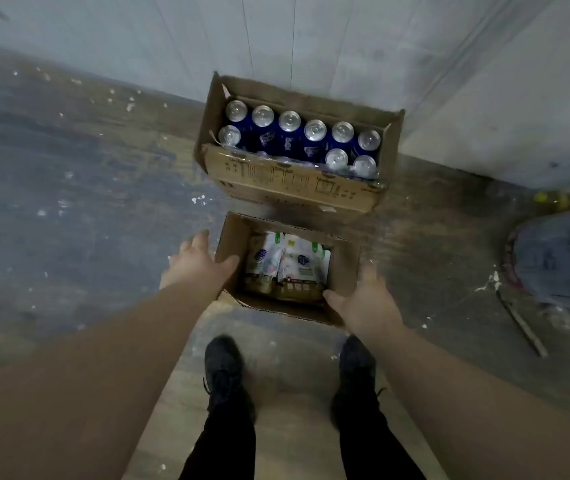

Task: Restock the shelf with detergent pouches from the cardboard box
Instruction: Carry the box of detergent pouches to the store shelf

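cardboard, brown and open-topped: the box [287,268] sits on the floor [68,202] just ahead of the person's shoes [222,368], and the pouches [288,263] lie inside it, white with blue marks, packed close and none lifted out. the left hand [200,265] is on the box's left wall, thumb hooked over the rim and pointing into the opening, fingers spread down the outer side. the right hand [368,303] is at the near right corner, thumb over the near rim and fingers along the right wall; its fingertips are blurred, so i cannot tell how hard it holds. both hands look clamped on the box rather than on any pouch.

judging from this, the restock has barely begun: the box looks full, no pouch is in hand, and no shelf shows in view. what is left seems to be nearly all of it, starting with lifting or carrying the box, then moving the pouches out.

just beyond stands a second box [297,188] of blue cans [288,133], against the pale wall [311,46]. a red and grey object [560,258] lies well apart on the right, too blurred to name.
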{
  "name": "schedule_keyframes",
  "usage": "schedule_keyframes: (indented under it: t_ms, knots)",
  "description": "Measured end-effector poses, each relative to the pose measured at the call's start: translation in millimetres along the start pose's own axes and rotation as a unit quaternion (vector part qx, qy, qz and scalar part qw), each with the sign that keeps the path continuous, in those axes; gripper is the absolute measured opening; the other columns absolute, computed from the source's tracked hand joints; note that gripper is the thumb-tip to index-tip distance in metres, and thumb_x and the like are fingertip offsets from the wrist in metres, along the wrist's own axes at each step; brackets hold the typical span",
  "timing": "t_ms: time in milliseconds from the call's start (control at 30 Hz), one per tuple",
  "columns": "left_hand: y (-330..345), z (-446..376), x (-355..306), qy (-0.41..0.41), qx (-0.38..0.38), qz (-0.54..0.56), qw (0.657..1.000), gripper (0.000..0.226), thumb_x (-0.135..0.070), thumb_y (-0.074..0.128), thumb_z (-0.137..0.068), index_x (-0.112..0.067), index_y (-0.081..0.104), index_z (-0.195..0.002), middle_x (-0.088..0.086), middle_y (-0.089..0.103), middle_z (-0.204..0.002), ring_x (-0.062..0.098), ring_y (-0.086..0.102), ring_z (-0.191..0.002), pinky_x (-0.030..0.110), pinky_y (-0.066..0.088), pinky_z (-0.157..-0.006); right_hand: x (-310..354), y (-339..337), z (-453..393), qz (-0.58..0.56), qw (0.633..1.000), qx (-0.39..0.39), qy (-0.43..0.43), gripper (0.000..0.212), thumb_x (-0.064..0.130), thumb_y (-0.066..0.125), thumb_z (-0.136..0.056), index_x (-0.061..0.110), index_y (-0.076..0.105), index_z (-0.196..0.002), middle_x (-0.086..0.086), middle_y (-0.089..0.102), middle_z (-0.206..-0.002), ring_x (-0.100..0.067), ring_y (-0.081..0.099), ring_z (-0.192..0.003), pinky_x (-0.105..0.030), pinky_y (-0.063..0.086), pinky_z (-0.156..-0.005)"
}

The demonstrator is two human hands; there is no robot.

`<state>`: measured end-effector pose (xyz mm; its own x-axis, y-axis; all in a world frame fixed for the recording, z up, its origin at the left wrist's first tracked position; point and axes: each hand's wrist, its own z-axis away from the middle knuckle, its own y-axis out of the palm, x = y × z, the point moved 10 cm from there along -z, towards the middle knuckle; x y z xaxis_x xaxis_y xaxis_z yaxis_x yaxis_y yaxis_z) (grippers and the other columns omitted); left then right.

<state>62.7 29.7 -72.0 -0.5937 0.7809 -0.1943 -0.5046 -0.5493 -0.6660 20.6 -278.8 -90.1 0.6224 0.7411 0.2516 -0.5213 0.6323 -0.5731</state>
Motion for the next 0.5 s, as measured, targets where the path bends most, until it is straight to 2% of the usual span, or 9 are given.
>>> schedule_keyframes:
  t_ms: [67,133,200,233,267,300,367,433,500]
  knots:
    - [12,-26,6,-0.001,-0.019,-0.016,1.0,0.084,-0.054,0.06,-0.083,-0.03,0.02,-0.153,0.003,0.033,-0.156,0.033,0.042,-0.136,0.056,0.044,-0.102,-7,15,-22,-0.016,0.999,-0.023,0.026,0.103,0.05,0.074,-0.08,0.027,0.008,-0.156,-0.009,0.039,-0.153,-0.033,0.049,-0.132,-0.05,0.048,-0.103]
    - [32,-48,16,-0.013,-0.002,-0.018,1.0,0.08,-0.051,0.063,-0.082,-0.032,0.024,-0.149,0.003,0.042,-0.148,0.034,0.053,-0.124,0.053,0.052,-0.093,-16,30,-40,-0.029,0.997,-0.035,0.055,0.094,0.044,0.071,-0.084,0.024,0.012,-0.154,-0.009,0.051,-0.142,-0.033,0.057,-0.12,-0.048,0.052,-0.097]
    - [52,-66,24,-0.017,0.006,0.009,1.0,0.056,-0.043,0.063,-0.083,-0.027,0.042,-0.131,0.005,0.062,-0.119,0.029,0.065,-0.092,0.042,0.06,-0.072,-28,36,-55,-0.084,0.99,-0.065,0.089,0.067,0.036,0.063,-0.09,0.017,0.033,-0.146,-0.008,0.06,-0.116,-0.028,0.056,-0.095,-0.042,0.054,-0.085]
    - [60,-75,27,-0.018,0.004,0.031,0.999,0.036,-0.038,0.062,-0.085,-0.026,0.049,-0.117,0.004,0.065,-0.103,0.025,0.064,-0.079,0.035,0.058,-0.062,-35,39,-64,-0.113,0.985,-0.074,0.106,0.054,0.033,0.06,-0.092,0.015,0.043,-0.14,-0.007,0.059,-0.108,-0.026,0.052,-0.089,-0.038,0.051,-0.08]
    - [65,-81,29,-0.029,-0.004,0.044,0.999,0.022,-0.033,0.061,-0.087,-0.025,0.051,-0.105,0.004,0.064,-0.093,0.025,0.061,-0.073,0.03,0.053,-0.057,-41,42,-72,-0.127,0.981,-0.077,0.124,0.045,0.03,0.057,-0.093,0.011,0.051,-0.134,-0.007,0.059,-0.104,-0.026,0.051,-0.087,-0.036,0.048,-0.077]
    - [70,-88,32,-0.041,-0.012,0.064,0.997,0.013,-0.03,0.06,-0.088,-0.024,0.053,-0.098,0.005,0.062,-0.086,0.027,0.06,-0.074,0.028,0.05,-0.058,-49,47,-79,-0.14,0.977,-0.075,0.143,0.04,0.028,0.055,-0.092,0.007,0.057,-0.126,-0.009,0.062,-0.104,-0.028,0.053,-0.087,-0.035,0.046,-0.076]
    - [78,-99,40,-0.072,-0.021,0.092,0.993,0.011,-0.028,0.061,-0.089,-0.019,0.055,-0.091,0.006,0.059,-0.08,0.031,0.058,-0.079,0.03,0.046,-0.066,-59,55,-89,-0.151,0.971,-0.075,0.172,0.036,0.027,0.055,-0.091,-0.001,0.063,-0.113,-0.014,0.065,-0.101,-0.033,0.058,-0.088,-0.037,0.048,-0.075]
    - [83,-103,44,-0.092,-0.022,0.11,0.989,0.018,-0.032,0.064,-0.088,-0.016,0.057,-0.09,0.009,0.061,-0.086,0.031,0.057,-0.079,0.032,0.048,-0.07,-59,62,-94,-0.145,0.972,-0.073,0.172,0.029,0.024,0.053,-0.093,-0.001,0.059,-0.106,-0.013,0.062,-0.099,-0.033,0.058,-0.087,-0.037,0.049,-0.075]
    - [85,-105,47,-0.097,-0.024,0.113,0.989,0.023,-0.036,0.064,-0.088,-0.013,0.063,-0.094,0.012,0.065,-0.091,0.033,0.061,-0.081,0.035,0.052,-0.074,-57,65,-96,-0.124,0.975,-0.07,0.169,0.024,0.022,0.05,-0.096,0.002,0.056,-0.108,-0.013,0.059,-0.098,-0.033,0.057,-0.088,-0.039,0.051,-0.077]
